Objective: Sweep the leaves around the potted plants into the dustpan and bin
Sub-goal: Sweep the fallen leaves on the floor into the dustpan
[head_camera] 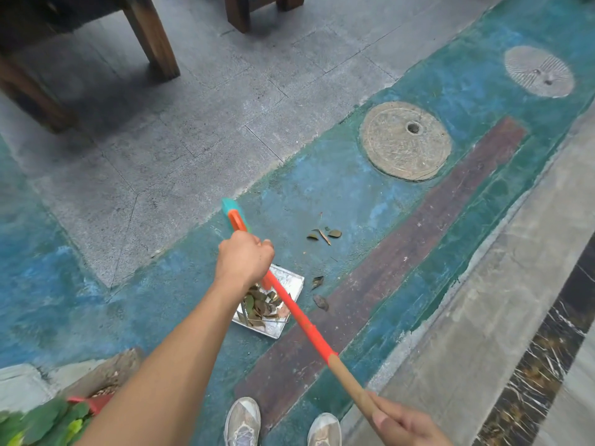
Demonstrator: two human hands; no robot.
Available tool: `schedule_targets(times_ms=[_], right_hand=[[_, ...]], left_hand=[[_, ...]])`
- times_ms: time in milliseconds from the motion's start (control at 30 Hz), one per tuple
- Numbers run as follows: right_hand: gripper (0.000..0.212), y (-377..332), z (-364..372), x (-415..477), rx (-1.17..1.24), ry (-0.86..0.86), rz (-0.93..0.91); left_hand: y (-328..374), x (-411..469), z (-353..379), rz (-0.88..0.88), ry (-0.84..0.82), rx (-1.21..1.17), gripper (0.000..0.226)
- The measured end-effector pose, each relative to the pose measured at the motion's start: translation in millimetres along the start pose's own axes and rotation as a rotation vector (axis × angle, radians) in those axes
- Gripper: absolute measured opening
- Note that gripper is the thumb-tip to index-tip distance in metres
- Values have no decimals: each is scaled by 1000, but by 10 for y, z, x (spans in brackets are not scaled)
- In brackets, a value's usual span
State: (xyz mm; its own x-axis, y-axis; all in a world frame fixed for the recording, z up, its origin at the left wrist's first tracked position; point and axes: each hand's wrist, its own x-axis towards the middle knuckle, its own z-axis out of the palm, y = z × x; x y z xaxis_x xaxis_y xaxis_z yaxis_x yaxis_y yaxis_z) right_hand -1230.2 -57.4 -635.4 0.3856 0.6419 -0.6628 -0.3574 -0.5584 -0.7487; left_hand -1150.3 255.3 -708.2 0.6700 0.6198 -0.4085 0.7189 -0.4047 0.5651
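Head view: left hand (244, 259) and right hand (402, 424) grip the orange-and-wood broom handle (306, 324). Dry brown leaves (325, 235) lie beside the square silver metal dustpan (289, 280).

a round stone disc (405, 146) lies well apart from wooden legs (151, 37).

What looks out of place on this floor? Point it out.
Loose leaves lie on the floor outside the dustpan: a cluster beyond it, two more beside its right edge. The left hand and right hand grip the broom.
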Motion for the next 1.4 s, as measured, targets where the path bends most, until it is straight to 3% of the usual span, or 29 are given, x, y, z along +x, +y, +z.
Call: schedule_targets(times_ms=[133, 267, 433, 533, 700, 867, 1000, 1133, 1267, 1400], right_hand=[[52, 120, -222, 150, 10, 119, 101], [37, 99, -586, 589, -166, 324, 217], [19, -24, -998, 1154, -536, 517, 235], [24, -80, -1102, 1411, -584, 521, 362], [15, 44, -669, 1411, -270, 480, 410], [22, 151, 9, 989, 62, 380, 346], [56, -9, 294, 647, 143, 299, 209], [54, -170, 281, 375, 17, 262, 118], [43, -369, 42, 312, -144, 395, 191], [24, -537, -417, 983, -432, 461, 230]], left_hand=[[-45, -16, -91, 32, -3, 12, 47], [-117, -39, -118, 30, -67, 24, 47], [-17, 42, -97, 101, -103, 80, 52], [139, 139, -91, 155, -122, 117, 51], [357, 305, -27, 229, -149, 206, 50], [362, 406, -25, 259, -157, 287, 47], [317, 552, -228, 246, -111, 328, 51], [290, 576, -271, 244, -123, 311, 55], [247, 536, -192, 256, -119, 286, 49], [200, 578, -182, 256, -71, 264, 46]])
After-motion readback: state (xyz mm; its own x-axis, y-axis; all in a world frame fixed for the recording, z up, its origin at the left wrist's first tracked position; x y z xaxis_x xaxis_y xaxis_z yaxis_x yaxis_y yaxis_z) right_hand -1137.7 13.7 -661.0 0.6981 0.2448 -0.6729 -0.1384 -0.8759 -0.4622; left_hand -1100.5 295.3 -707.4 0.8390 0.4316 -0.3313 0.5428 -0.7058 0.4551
